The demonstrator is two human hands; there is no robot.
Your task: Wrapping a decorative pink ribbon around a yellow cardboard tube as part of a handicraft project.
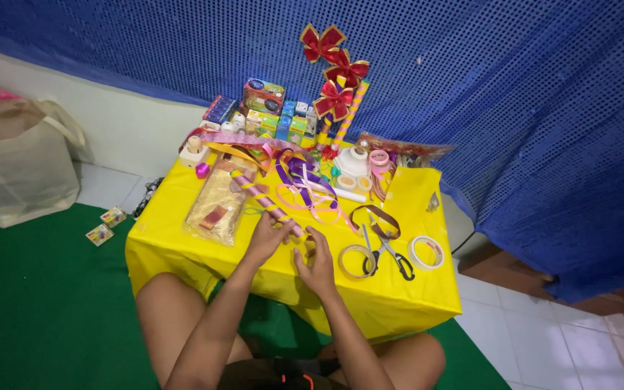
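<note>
Left hand (267, 237) pinches the striped ribbon roll (269, 202); right hand (317, 263) curls loosely around a ribbon strip (309, 244).

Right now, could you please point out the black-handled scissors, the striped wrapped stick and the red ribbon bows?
Black-handled scissors (388, 253): head view, pivot.
Striped wrapped stick (263, 196): head view, mid-length.
Red ribbon bows (334, 100): head view, lowest bow's centre.

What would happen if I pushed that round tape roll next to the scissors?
The tape roll lies flat on the yellow table, so it would probably slide, not roll. It looks thin and hollow, so likely light. Stood on edge, it might roll off.
</note>
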